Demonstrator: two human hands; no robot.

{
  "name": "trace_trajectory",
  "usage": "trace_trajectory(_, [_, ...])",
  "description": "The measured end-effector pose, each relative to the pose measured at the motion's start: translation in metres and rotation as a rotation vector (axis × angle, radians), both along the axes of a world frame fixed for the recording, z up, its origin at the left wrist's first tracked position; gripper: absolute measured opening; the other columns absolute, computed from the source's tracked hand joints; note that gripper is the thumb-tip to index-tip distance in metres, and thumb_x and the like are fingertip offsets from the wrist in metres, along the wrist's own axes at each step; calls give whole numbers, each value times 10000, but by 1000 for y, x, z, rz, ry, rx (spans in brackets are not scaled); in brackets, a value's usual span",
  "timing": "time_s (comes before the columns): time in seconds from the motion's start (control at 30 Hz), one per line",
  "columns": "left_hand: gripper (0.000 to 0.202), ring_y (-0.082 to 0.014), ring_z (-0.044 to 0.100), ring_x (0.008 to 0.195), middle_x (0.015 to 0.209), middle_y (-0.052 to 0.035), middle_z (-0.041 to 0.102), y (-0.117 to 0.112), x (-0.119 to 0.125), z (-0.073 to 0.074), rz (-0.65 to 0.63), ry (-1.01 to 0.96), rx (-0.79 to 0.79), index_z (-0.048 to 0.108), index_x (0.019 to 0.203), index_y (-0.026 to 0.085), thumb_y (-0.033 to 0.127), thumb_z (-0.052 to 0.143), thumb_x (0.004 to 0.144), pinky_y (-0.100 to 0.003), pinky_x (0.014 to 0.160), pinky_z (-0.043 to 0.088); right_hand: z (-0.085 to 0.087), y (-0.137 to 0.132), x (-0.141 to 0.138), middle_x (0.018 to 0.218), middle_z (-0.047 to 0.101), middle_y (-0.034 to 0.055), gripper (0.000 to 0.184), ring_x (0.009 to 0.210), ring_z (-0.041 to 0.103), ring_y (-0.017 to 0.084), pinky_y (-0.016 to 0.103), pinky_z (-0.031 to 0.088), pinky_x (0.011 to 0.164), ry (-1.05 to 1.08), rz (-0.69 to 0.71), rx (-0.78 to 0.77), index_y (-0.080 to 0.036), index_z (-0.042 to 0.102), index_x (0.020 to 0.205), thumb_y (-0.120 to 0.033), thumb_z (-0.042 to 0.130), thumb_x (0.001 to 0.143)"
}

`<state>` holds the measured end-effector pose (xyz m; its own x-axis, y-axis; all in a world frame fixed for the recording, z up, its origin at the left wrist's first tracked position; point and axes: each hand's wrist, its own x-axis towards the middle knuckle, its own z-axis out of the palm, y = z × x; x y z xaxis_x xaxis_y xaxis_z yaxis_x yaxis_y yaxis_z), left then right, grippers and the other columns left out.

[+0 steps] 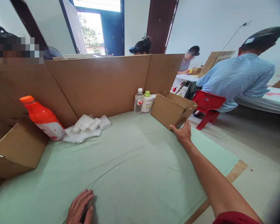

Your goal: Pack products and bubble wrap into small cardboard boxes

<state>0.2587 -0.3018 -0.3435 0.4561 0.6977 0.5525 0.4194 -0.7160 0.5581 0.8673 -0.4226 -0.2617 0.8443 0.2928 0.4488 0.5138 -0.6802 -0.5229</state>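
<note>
At the right side of the table, my right hand (184,133) grips the lower near corner of an open cardboard box (165,110), thumb on the front face and fingers around the side. My left hand (79,207) rests on the green cloth (126,174) at the near edge, fingers stretched forward and thumb apart; the dark gap under its palm looks like shadow. A clear water bottle (138,102) and a white bottle with a green cap (147,102) stand just left of the box.
A large orange-capped bottle (45,119) leans beside folded bubble wrap (87,126). Another cardboard box (23,149) sits at the left. A tall cardboard partition (102,84) lines the back. A person in blue (242,74) sits on a red chair (208,102) beyond the table's right edge.
</note>
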Motion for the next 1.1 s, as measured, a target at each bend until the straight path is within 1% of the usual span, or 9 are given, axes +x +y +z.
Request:
trace_trajectory(0.17, [283,-243,720,1083,1140,-27,775,13,-11,1,-127,99,55,738,1140,291,308,616,886,-361,873,622,-15,-14,-50,1406,551,253,623,1312,504,381,517,411,1051,77,59,-253,-92,507,1368,-453,587,867])
trace_trajectory(0.3, [269,-258,713,1087,1111,-50,778,10,-8,6,-71,71,-18,758,1086,273,362,591,895,-402,903,615,-20,-20,-94,1448,563,155,377,1343,496,294,478,377,1101,30,183,-385,-183,610,1280,-379,526,968])
trace_trajectory(0.43, [258,-272,696,1087,1097,-73,771,-4,3,17,-18,18,-32,742,1063,250,343,557,910,-444,894,598,-10,-19,-122,1476,538,142,376,1367,485,277,474,382,1121,-5,251,-479,-172,597,1322,-351,529,998])
trace_trajectory(0.57, [263,-282,671,1130,1129,-89,756,-26,6,35,-40,54,-63,731,1061,243,218,539,882,-492,946,565,-3,-15,-134,1453,538,249,434,1363,493,358,529,418,1073,-9,277,-530,-74,609,1302,-298,403,993])
trace_trajectory(0.63, [297,-288,651,1167,1167,-98,741,-38,7,46,-54,82,-116,727,1056,233,154,536,842,-508,978,545,-9,-8,-135,1418,547,293,487,1313,527,416,588,448,1012,-24,301,-542,-46,618,1279,-343,365,988])
trace_trajectory(0.8, [372,-288,614,1216,1186,-99,727,-54,6,67,-160,96,-281,721,1055,212,73,567,746,-501,1026,512,-41,26,-169,1381,599,210,511,1248,580,380,539,507,950,-273,445,-523,-148,625,1268,-438,316,984])
trace_trajectory(0.93, [353,-246,645,1156,1167,-97,732,-27,-13,79,-156,34,-314,717,1061,213,88,566,768,-435,1000,535,-51,52,-251,1392,606,177,471,1293,557,323,486,488,1001,-404,713,-429,-171,615,1285,-408,321,1003])
trace_trajectory(1.0, [327,-242,644,1163,1214,-118,712,5,-30,92,-7,8,-220,709,1094,205,125,537,828,-433,998,537,-51,62,-297,1415,601,164,465,1301,553,317,480,472,1017,-436,863,-406,-172,611,1316,-401,355,1002])
trace_trajectory(1.1, [300,-260,611,1215,1254,-134,687,65,-59,129,275,-36,36,688,1134,192,194,527,881,-475,1068,485,-50,72,-349,1471,566,147,480,1338,526,322,491,437,1055,-438,1077,-385,-182,595,1377,-400,395,999])
